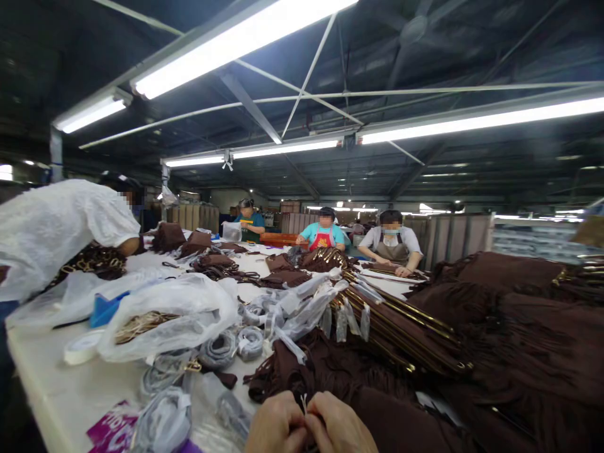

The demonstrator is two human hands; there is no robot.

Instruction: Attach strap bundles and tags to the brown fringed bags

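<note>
At the bottom centre, my left hand (276, 423) and my right hand (337, 423) meet, both with fingers pinched together. A thin whitish strand (304, 401) sticks up between the fingertips, held by both. Dark brown fringed fabric (325, 368) lies just beyond and to the right of my hands. Left of my left hand are coiled grey straps in clear plastic (163, 418). Anything lower between the palms is hidden.
A clear bag (174, 314) holds thin tan pieces beside a white tape roll (82, 347) and blue object (107, 308). Gold-edged brown pieces (401, 321) and piled brown fabric (533, 327) are right. Several people work around the table (42, 384).
</note>
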